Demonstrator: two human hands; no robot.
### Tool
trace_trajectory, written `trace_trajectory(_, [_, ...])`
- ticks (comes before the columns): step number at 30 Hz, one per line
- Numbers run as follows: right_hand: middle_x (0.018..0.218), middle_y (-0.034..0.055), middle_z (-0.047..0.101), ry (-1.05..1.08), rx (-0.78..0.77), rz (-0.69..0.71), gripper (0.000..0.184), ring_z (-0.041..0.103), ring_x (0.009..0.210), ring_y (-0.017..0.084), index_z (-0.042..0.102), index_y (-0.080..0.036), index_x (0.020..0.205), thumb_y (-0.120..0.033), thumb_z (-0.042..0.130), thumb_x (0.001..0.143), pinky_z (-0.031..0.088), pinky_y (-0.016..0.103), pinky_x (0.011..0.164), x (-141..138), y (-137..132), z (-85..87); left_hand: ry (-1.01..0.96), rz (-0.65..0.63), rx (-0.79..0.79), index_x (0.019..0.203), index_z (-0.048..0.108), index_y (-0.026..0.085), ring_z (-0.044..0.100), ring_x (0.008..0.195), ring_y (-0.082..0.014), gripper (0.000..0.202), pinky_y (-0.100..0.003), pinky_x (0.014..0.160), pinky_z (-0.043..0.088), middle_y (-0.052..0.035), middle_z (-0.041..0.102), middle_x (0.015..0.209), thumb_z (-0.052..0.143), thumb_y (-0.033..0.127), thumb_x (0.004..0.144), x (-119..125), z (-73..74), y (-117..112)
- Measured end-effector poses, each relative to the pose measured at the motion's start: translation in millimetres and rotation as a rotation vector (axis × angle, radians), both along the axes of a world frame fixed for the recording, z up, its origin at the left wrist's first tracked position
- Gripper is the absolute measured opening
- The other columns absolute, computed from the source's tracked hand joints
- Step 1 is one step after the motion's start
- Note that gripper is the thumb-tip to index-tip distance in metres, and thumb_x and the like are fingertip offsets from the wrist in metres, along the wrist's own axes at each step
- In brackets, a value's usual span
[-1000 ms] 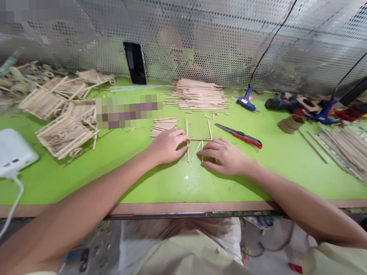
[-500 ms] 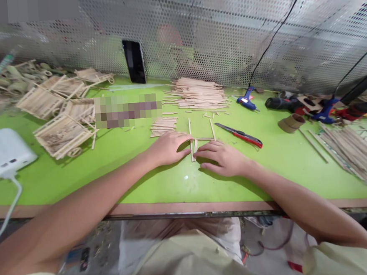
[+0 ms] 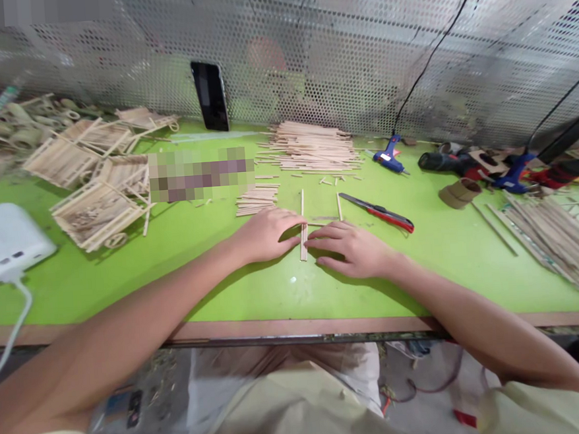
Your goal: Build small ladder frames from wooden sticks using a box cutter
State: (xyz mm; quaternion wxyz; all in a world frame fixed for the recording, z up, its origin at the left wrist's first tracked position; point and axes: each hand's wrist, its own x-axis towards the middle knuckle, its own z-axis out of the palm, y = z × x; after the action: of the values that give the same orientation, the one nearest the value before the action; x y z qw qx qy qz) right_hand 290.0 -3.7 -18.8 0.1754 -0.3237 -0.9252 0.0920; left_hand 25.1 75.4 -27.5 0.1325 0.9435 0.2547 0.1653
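a left hand (image 3: pixel 266 235) and right hand (image 3: pixel 354 247) lie flat on a green table (image 3: pixel 175 278), fingers extended, fingertips pressing thin wooden sticks (image 3: pixel 303 244) between them. a utility knife (image 3: pixel 376 212) lies nearby.

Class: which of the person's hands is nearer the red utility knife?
Right. The right hand lies just in front and left of the utility knife; the left hand rests farther left, beyond the sticks.
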Motion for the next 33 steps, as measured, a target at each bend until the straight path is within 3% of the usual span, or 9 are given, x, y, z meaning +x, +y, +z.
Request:
trace_trajectory(8, [0.142,0.0118,0.075,-0.019,0.017,0.002,0.037,0.071,0.124,0.032,0.075,-0.021,0.139,-0.034,0.053,0.112,0.056,0.053,0.111,0.3,-0.1,2.1,-0.014,-0.044,0.047,0.126,0.078,0.02,0.074,0.124,-0.0308,0.033,-0.049,0.108,0.056,-0.0125,0.079,0.135,0.059,0.04,0.108,0.1,-1.7,1.1])
trace_trajectory(14, [0.143,0.0128,0.074,-0.018,0.026,0.011,0.038,0.071,0.124,0.033,0.075,-0.018,0.14,-0.033,0.052,0.113,0.057,0.055,0.109,0.3,-0.5,2.1,-0.002,-0.045,0.051,0.127,0.079,0.019,0.075,0.123,-0.0315,0.035,-0.049,0.107,0.056,-0.0134,0.079,0.134,0.06,0.042,0.109,0.1,-2.3,1.5])
trace_trajectory(24, [0.143,0.0124,0.074,-0.05,0.036,-0.019,0.039,0.071,0.123,0.031,0.07,-0.023,0.147,-0.031,0.051,0.113,0.059,0.053,0.105,-2.3,-0.2,2.8,-0.008,-0.039,0.009,0.13,0.077,0.021,0.076,0.118,-0.0307,0.04,-0.048,0.105,0.056,-0.0119,0.081,0.129,0.058,0.049,0.109,0.8,-0.1,0.3])
trace_trajectory(29, [0.127,0.011,0.08,-0.06,0.098,-0.009,0.032,0.074,0.116,0.029,0.079,-0.024,0.13,-0.029,0.052,0.114,0.06,0.05,0.101,-2.8,0.3,6.9,0.022,-0.015,0.0,0.139,0.072,0.022,0.073,0.123,-0.031,0.037,-0.049,0.109,0.053,-0.011,0.079,0.135,0.06,0.038,0.107,0.7,1.0,-0.1])
trace_trajectory(33, [0.127,0.0108,0.08,-0.084,0.125,0.023,0.031,0.073,0.116,0.029,0.078,-0.021,0.123,-0.024,0.049,0.113,0.059,0.047,0.101,-4.3,-3.5,9.2,0.045,-0.017,-0.003,0.14,0.071,0.023,0.072,0.126,-0.0308,0.037,-0.05,0.111,0.052,-0.0099,0.077,0.14,0.057,0.033,0.107,0.4,2.1,-0.6])
